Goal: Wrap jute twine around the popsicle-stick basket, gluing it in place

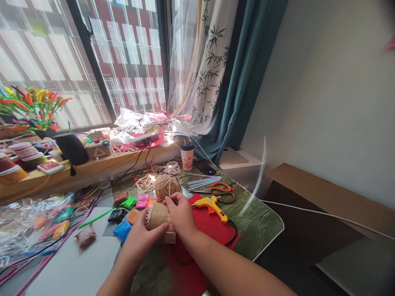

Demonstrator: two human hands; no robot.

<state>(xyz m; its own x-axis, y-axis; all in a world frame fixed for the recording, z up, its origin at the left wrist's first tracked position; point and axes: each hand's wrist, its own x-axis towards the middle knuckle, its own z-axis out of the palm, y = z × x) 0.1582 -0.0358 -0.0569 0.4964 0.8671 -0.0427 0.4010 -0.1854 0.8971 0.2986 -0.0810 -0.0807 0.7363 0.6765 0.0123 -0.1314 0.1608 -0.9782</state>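
My left hand (138, 236) is closed around a small cylinder wrapped in twine (157, 216), its thumb lying across the near side. Small pale beads edge the cylinder's left rim, and bare light wood shows at its lower right end. The fingers of my right hand (182, 216) pinch a strand of twine at the cylinder's upper right. Just beyond the fingers sits a ball of jute twine (167, 187). To the right, a yellow hot glue gun (212, 205) rests on a red sheet (212, 228).
Orange-handled scissors (221, 189) and glue sticks (205, 182) lie behind the glue gun. A paper cup (187, 156) and a phone (206, 167) stand farther back. Colourful clay packets (123, 230) lie left of my hands. A white cable (327, 214) crosses at right.
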